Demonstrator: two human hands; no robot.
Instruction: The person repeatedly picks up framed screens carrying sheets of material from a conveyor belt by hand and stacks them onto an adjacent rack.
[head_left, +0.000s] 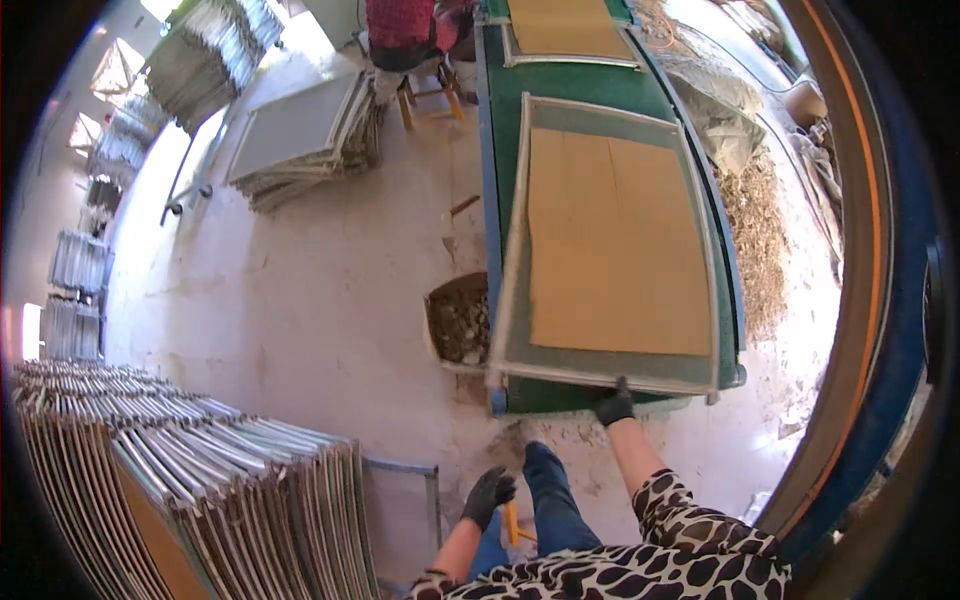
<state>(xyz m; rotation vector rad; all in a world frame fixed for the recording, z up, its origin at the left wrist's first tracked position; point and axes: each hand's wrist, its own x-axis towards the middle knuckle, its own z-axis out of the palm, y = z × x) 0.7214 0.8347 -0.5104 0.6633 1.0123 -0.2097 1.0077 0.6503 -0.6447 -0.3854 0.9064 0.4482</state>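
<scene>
A pale-edged rectangular mesh frame (511, 290) lies on a green table (508, 130), a flat tan sheet (615, 245) spread over its mesh. My right hand (615, 404), in a dark glove, grips the near rail of this frame, a finger showing over the rail and the rest below it. Gloved in the same dark colour, my left hand (488, 496) hangs beside my left knee. Its fingers are loosely apart, with nothing seen in them.
Many similar frames (240, 460) stand packed upright at the lower left. A bin of scraps (458, 320) sits against the table's left side. Farther off are a flat stack of frames (300, 130), a person in red (405, 30) by a wooden stool (430, 95), and another sheeted frame (570, 25).
</scene>
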